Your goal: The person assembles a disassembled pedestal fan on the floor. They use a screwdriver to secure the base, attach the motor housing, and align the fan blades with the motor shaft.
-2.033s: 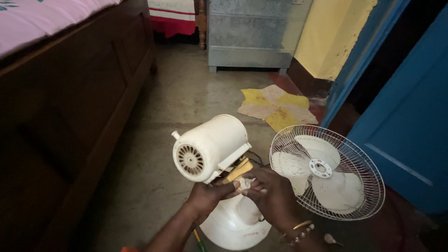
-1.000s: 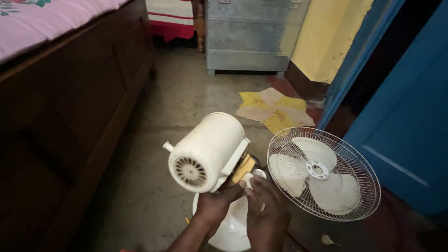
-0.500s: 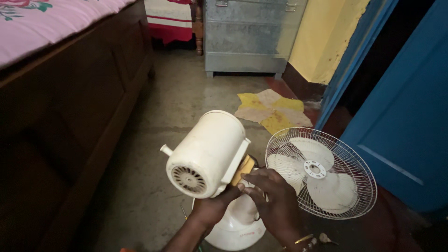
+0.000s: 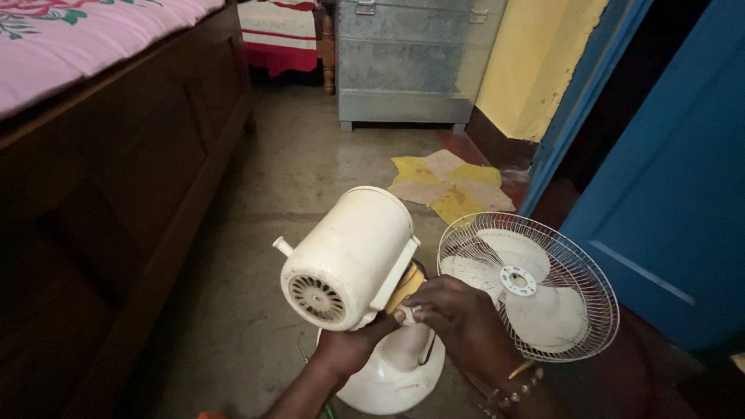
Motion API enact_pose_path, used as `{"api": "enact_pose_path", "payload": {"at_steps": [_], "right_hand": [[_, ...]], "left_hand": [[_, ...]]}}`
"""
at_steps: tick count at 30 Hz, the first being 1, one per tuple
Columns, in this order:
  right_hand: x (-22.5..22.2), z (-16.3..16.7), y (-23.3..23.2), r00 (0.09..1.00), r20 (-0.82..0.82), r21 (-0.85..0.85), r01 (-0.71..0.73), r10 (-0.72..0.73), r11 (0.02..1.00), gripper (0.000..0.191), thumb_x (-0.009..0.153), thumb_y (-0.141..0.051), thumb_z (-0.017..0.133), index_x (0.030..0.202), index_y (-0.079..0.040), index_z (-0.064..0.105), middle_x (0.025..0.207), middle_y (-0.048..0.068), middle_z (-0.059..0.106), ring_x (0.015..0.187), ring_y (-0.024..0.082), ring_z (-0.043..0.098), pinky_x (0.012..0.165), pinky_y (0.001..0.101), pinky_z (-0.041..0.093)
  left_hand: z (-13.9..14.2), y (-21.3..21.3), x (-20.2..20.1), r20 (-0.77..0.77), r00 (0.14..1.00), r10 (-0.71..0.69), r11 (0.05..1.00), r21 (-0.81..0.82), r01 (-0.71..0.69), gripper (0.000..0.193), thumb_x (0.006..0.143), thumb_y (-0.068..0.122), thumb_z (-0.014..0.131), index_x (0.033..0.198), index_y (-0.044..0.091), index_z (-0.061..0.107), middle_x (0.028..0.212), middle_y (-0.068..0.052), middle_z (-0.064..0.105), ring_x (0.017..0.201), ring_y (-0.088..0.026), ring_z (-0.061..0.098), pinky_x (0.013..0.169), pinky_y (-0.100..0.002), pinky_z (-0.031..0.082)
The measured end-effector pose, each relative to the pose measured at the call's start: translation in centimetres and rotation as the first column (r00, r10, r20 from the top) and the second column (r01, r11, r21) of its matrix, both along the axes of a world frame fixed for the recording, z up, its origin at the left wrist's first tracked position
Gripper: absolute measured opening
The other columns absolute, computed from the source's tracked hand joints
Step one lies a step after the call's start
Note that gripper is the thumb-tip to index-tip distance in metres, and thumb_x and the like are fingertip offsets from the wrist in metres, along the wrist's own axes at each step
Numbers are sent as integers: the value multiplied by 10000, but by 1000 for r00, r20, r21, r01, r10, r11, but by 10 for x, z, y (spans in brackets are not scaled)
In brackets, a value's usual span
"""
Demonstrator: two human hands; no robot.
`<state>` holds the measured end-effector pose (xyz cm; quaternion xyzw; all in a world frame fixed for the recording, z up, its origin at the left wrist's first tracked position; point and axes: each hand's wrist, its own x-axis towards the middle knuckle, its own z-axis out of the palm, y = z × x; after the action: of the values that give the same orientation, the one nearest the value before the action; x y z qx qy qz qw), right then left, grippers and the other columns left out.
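Note:
A cream fan motor housing sits tilted on its round white base on the concrete floor. My left hand grips the neck just under the housing. My right hand pinches a small white part at the joint between the housing and a yellow piece. To the right, a round wire fan grille lies on the floor with white blades inside it. A bracelet shows on my right wrist.
A dark wooden bed frame with a pink mattress lines the left. A grey metal trunk stands at the back. A yellow and pink patchwork cloth lies on the floor. A blue door stands at the right.
The view has shifted a little. My two hands stay at the fan's neck, with the right hand moving up onto the joint by the yellow piece.

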<state>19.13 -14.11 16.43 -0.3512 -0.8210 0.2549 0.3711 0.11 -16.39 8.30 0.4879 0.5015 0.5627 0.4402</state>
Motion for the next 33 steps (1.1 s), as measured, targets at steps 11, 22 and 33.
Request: {"api": "enact_pose_path", "payload": {"at_steps": [11, 22, 33], "right_hand": [[-5, 5, -1, 999, 18, -34, 37, -37, 999, 106, 819, -95, 765, 899, -27, 773, 851, 79, 745, 767, 178, 764, 679, 311, 591], [-3, -38, 11, 945, -228, -527, 81, -232, 846, 205, 794, -46, 805, 994, -29, 766, 823, 65, 765, 772, 123, 709, 693, 261, 565], [2, -70, 5, 875, -324, -492, 170, -361, 854, 346, 751, -26, 805, 1091, -42, 738, 956, 85, 801, 840, 129, 749, 761, 272, 600]], "left_hand": [[2, -1, 0, 20, 1000, -21, 996, -83, 22, 571, 746, 241, 874, 1269, 105, 688, 1166, -25, 760, 1030, -128, 705, 877, -307, 575], [5, -7, 0, 64, 998, -5, 997, -74, 10, 447, 780, 218, 863, 1173, 51, 732, 1033, -57, 768, 923, -144, 691, 825, -316, 573], [5, -5, 2, 85, 996, -26, 1000, -1, 27, 570, 760, 227, 862, 1282, 93, 677, 1207, -36, 758, 1078, -152, 711, 909, -316, 578]]}}
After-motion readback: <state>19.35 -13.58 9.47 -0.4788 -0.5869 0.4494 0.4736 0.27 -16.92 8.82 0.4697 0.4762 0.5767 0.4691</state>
